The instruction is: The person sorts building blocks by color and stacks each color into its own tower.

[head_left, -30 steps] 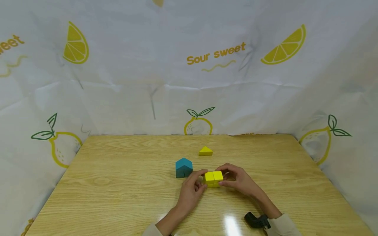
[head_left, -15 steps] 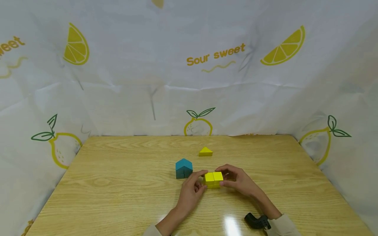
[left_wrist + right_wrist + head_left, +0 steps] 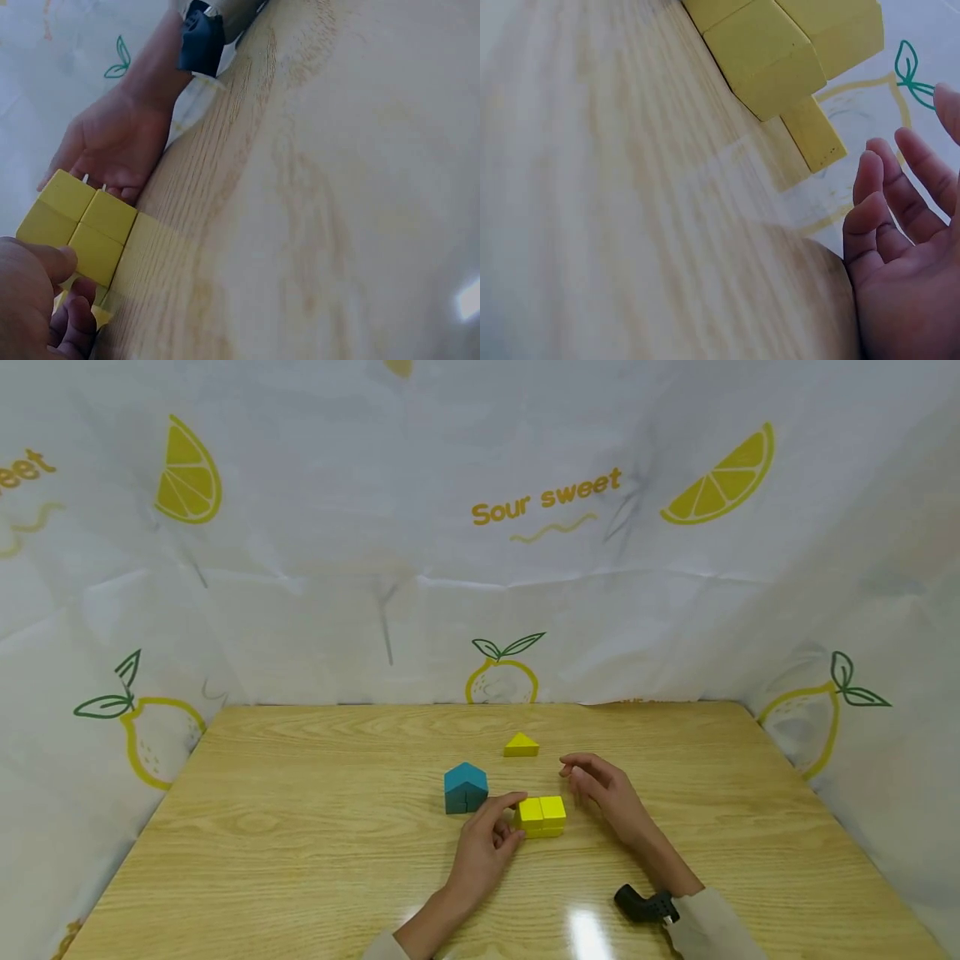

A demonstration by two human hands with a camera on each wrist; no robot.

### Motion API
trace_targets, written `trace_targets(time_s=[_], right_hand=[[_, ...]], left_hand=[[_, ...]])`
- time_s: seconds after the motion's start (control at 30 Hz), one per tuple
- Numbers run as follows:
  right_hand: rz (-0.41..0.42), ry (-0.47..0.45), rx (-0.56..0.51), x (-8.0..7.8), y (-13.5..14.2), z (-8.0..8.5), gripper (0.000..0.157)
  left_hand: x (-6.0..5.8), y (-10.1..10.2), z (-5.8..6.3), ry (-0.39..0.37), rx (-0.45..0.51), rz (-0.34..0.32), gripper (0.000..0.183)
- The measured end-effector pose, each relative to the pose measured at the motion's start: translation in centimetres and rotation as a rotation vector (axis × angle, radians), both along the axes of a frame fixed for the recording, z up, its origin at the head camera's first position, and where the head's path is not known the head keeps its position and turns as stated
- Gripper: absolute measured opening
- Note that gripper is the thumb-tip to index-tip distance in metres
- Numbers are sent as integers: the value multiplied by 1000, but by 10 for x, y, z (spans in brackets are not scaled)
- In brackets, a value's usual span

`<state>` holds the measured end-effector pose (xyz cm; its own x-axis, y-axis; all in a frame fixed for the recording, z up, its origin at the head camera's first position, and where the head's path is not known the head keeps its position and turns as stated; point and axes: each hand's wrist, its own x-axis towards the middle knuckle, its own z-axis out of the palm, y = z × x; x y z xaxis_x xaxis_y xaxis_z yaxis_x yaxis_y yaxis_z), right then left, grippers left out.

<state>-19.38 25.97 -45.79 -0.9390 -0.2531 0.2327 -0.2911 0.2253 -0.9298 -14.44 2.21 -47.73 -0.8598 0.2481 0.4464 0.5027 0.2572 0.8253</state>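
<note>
Yellow cube blocks (image 3: pixel 542 814) stand two wide and two high at the middle of the table; the left wrist view shows the near faces of the stack (image 3: pixel 97 225). My left hand (image 3: pixel 480 852) holds the stack's left side, its thumb at the front and index finger at the back corner. To the right, my right hand (image 3: pixel 611 793) hovers apart from the stack, fingers loosely bent around nothing. Beyond the stack lies a yellow triangular block (image 3: pixel 521 746). Left of it stands a teal house-shaped group of blocks (image 3: pixel 466 789) with a peaked top, close to my left fingers.
A wooden table (image 3: pixel 315 843) carries the blocks. Behind it and at both sides hangs a white sheet (image 3: pixel 337 527) with lemon prints. A black device (image 3: pixel 645 906) is strapped at my right wrist.
My right hand has let go of the yellow stack and moved up and right, away from it. My left hand keeps its hold; the blocks stay in place.
</note>
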Motion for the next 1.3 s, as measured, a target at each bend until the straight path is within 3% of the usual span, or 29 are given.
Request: trace_targets(time_s=[0.23,0.47,0.67,0.8,1.3], right_hand=[[-56,13,71,-14,-4,0,32],[-67,-45,107,-31,-21,15,40],[-85,-20,212,-56,-26,-2,41],[-96,-12,270,-65,-32,-4,41],[-23,38,337,-74,-40,-1,39]], left_hand=[[1,0,1,-9,15,-21,49],[1,0,-2,-15,10,-5,50],[2,1,-4,-15,13,-21,50],[3,2,-3,-8,20,-20,50],[-1,-2,-1,7,8,-19,50]])
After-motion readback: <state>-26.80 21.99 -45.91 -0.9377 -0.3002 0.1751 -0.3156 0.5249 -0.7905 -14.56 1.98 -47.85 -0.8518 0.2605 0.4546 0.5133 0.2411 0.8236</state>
